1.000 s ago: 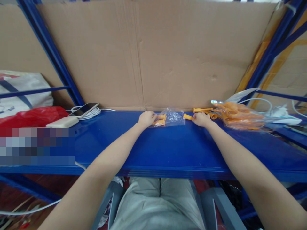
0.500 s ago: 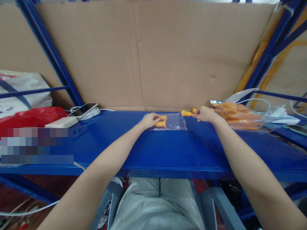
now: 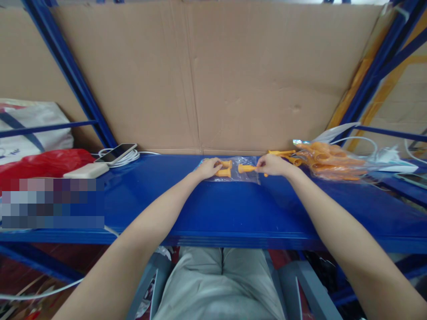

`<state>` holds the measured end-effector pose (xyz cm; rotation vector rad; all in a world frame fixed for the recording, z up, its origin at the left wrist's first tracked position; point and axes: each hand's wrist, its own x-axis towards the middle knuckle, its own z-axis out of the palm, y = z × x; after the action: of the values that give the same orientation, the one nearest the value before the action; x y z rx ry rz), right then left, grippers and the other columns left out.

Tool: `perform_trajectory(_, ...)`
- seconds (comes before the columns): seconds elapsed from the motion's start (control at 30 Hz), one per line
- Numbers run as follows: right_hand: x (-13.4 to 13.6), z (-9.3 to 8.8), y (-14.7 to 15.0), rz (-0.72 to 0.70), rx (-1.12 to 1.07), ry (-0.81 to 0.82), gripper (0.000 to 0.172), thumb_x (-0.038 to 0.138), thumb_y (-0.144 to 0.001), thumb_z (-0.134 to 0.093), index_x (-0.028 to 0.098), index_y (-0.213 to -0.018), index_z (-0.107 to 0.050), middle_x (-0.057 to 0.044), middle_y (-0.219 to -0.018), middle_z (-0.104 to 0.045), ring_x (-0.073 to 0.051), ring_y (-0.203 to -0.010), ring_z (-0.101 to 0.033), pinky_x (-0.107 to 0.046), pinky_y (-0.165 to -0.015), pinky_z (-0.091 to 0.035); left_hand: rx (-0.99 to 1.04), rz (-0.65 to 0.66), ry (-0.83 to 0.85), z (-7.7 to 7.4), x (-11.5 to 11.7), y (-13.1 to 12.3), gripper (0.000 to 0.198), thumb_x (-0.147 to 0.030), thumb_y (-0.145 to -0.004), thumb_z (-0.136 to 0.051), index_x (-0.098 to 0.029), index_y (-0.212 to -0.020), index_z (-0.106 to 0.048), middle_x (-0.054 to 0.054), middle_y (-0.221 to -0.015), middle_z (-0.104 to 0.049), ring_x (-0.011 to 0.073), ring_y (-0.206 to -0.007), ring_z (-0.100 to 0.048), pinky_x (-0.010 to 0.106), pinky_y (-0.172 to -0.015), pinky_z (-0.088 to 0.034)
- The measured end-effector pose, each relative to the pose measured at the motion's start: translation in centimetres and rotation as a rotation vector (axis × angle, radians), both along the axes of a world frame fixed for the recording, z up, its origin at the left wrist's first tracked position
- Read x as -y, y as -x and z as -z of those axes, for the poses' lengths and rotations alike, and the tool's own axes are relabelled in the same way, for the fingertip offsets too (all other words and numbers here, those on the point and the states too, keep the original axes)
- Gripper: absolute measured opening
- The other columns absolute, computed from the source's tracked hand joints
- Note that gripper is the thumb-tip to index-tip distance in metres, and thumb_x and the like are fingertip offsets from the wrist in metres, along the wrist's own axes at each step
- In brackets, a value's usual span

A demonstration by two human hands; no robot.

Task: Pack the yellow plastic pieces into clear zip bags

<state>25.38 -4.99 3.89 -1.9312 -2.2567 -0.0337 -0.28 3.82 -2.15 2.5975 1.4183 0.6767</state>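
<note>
On the blue shelf a clear plastic bag [image 3: 235, 177] lies flat, with two orange plastic pieces with flared ends [image 3: 224, 173] at its left part. My left hand [image 3: 207, 169] is closed over that end, fingers on the bag and against the pieces. Between the fingertips of my right hand [image 3: 271, 165] is the thin end of another orange flared piece [image 3: 246, 169], its wide end pointing left over the bag. Whether this piece is inside the bag or on top of it, I cannot tell. A few loose orange pieces [image 3: 283, 153] lie just beyond my right hand.
At the right sits a clear bag full of orange pieces [image 3: 328, 158]. Toward the left are a phone [image 3: 116, 153] on coiled white cable, a white box [image 3: 86, 170] and a red bag [image 3: 50, 162]. Cardboard [image 3: 233, 80] backs the shelf, between blue posts.
My right hand has moved left, bringing the orange piece from beside the bag's right edge to over the bag. My left hand has stayed in place.
</note>
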Motion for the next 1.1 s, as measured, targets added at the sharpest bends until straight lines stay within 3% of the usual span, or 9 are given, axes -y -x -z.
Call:
perform_trajectory(0.13,-0.6,1.2,1.0,0.038,0.073,-0.066,0.017,0.029,-0.082,-0.059,0.022,-0.087,-0.074,-0.005,-0.099,-0.075,-0.024,-0.100,-0.065,-0.033,-0.084,-0.045,0.019,0.061,0.016,0.1,-0.2,-0.1,0.034,-0.029,-0.089,-0.046,-0.018,-0.117,-0.063,0.008,-0.124,-0.067,0.0202,-0.113,-0.061,0.033,-0.100,-0.044)
perform_trajectory(0.33,0.2,0.0,0.6,0.127,0.182,0.051,0.017,0.026,-0.082,-0.058,0.018,-0.082,-0.074,-0.011,-0.088,-0.074,-0.028,-0.097,-0.067,-0.042,-0.091,-0.043,-0.023,0.055,0.008,-0.3,0.4,-0.4,0.037,-0.027,-0.090,-0.044,-0.018,-0.119,-0.063,0.008,-0.129,-0.064,0.0213,-0.119,-0.058,0.034,-0.105,-0.041)
perform_trajectory(0.57,1.3,-1.4,0.0,0.159,0.245,0.113,0.014,0.022,-0.077,-0.064,0.015,-0.081,-0.074,-0.015,-0.082,-0.073,-0.029,-0.087,-0.069,-0.037,-0.079,-0.048,-0.038,0.037,0.011,-0.3,0.6,-0.4,0.039,-0.029,-0.090,-0.043,-0.017,-0.122,-0.062,0.008,-0.130,-0.063,0.0217,-0.121,-0.057,0.032,-0.105,-0.041)
perform_trajectory(0.83,1.0,-0.3,1.2,-0.095,0.008,0.144,0.016,0.024,-0.079,-0.061,0.016,-0.072,-0.072,-0.003,-0.070,-0.071,-0.018,-0.071,-0.066,-0.023,-0.061,-0.044,-0.069,0.023,0.001,-0.4,0.7,-0.4,0.040,-0.027,-0.091,-0.041,-0.017,-0.124,-0.061,0.007,-0.135,-0.060,0.0211,-0.126,-0.054,0.032,-0.110,-0.036)
perform_trajectory(0.9,0.5,0.2,1.3,-0.083,-0.037,0.128,0.015,0.025,-0.080,-0.061,0.017,-0.076,-0.073,-0.003,-0.074,-0.072,-0.018,-0.074,-0.066,-0.024,-0.065,-0.045,-0.072,0.021,0.003,-0.5,0.8,-0.4,0.040,-0.027,-0.091,-0.041,-0.016,-0.124,-0.061,0.007,-0.135,-0.060,0.0212,-0.127,-0.053,0.032,-0.111,-0.035)
perform_trajectory(1.1,-0.3,1.4,1.9,0.152,-0.010,0.024,0.019,0.028,-0.085,-0.057,0.022,-0.093,-0.074,-0.008,-0.096,-0.075,-0.027,-0.103,-0.066,-0.042,-0.093,-0.042,-0.033,0.076,0.027,-0.5,1.1,-0.8,0.038,-0.028,-0.089,-0.045,-0.017,-0.121,-0.063,0.007,-0.132,-0.062,0.0219,-0.125,-0.054,0.033,-0.109,-0.037)
